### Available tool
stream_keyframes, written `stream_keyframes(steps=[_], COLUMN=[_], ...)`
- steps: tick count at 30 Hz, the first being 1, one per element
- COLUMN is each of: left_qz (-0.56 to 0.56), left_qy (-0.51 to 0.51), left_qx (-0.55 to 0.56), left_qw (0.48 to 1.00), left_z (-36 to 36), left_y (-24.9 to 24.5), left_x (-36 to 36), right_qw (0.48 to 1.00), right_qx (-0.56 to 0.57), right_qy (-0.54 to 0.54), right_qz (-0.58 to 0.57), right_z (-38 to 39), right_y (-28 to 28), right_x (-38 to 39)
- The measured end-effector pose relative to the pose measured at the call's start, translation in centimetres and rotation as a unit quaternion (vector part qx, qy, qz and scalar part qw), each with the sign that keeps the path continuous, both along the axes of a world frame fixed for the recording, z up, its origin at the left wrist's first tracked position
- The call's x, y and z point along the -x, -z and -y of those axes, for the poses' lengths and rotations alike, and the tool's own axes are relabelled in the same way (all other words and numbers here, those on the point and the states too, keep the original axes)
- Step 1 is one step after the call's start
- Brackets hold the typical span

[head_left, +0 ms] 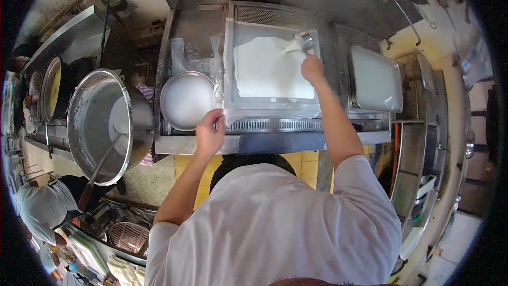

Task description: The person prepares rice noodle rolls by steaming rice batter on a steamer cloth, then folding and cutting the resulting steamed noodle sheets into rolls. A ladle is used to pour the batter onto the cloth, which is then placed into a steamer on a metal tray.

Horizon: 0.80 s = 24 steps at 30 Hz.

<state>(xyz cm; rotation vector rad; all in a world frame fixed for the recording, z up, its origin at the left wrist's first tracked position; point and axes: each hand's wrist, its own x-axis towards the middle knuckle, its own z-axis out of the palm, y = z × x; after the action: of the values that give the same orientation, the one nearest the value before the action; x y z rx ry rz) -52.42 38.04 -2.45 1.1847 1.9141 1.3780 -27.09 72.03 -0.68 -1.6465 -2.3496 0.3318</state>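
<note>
My right hand (pixel 313 69) is closed round the handle of a small metal ladle (pixel 306 41), held over the upper right of a cloth-covered steamer tray. White batter (pixel 267 69) lies in a wide sheet on the cloth (pixel 272 107), and a streak of it reaches up to the ladle. My left hand (pixel 210 133) is at the cloth's lower left corner, its fingers curled together; I cannot tell whether they pinch the cloth. Just beyond that hand is a round steel bowl (pixel 188 100) of white liquid.
At left stands a large metal pot (pixel 100 127) with white residue and a long-handled ladle (pixel 103 164). A rectangular tray (pixel 377 79) with a pale surface is at right. Steam hangs over the back. Another person (pixel 45 206) is at lower left, near a metal rack (pixel 129 237).
</note>
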Motion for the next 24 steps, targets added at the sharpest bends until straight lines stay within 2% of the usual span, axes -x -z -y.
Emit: stream_keyframes(steps=[2, 4, 5, 7, 8, 10, 14, 16, 20, 22, 24], left_qz=[-0.030, -0.174, -0.177, -0.360, -0.363, -0.430, -0.438, -0.430, -0.443, -0.429, -0.423], left_qy=[0.026, 0.155, 0.153, 0.206, 0.205, 0.185, 0.189, 0.153, 0.113, 0.103, 0.079], left_qx=[0.030, 0.106, 0.108, 0.145, 0.147, 0.252, 0.319, 0.314, 0.309, 0.317, 0.296], left_qw=[0.999, 0.967, 0.966, 0.899, 0.897, 0.847, 0.819, 0.833, 0.834, 0.840, 0.852], left_z=[-3.0, -5.8, -7.1, -9.5, -10.8, -13.3, -18.7, -21.3, -26.0, -27.0, -26.3], left_y=[-1.7, -2.7, -2.2, -0.4, 0.4, 1.4, 2.0, 1.9, 2.9, 2.9, 3.0], left_x=[-2.1, -3.8, -4.7, -6.2, -6.9, -7.6, -6.9, -6.3, -5.4, -5.3, -5.6], right_qw=[1.000, 0.998, 0.998, 0.992, 0.991, 0.976, 0.950, 0.931, 0.921, 0.899, 0.901], right_qx=[0.014, -0.018, -0.017, -0.040, -0.039, 0.034, 0.104, 0.138, 0.173, 0.209, 0.206], right_qy=[-0.007, 0.035, 0.034, 0.027, 0.027, 0.049, 0.075, 0.074, 0.076, 0.083, 0.068], right_qz=[0.020, -0.048, -0.052, -0.118, -0.122, -0.210, -0.284, -0.330, -0.342, -0.375, -0.376], right_z=[0.5, 1.6, 2.0, 2.8, 3.2, 4.1, 7.0, 8.6, 10.5, 10.7, 10.6], right_y=[-1.2, -1.7, -1.9, -1.9, -1.8, -1.4, -1.4, -2.3, -3.6, -2.8, -2.5], right_x=[0.7, 0.9, 0.7, 0.0, -0.5, -1.7, -4.4, -5.6, -7.2, -8.2, -9.1])
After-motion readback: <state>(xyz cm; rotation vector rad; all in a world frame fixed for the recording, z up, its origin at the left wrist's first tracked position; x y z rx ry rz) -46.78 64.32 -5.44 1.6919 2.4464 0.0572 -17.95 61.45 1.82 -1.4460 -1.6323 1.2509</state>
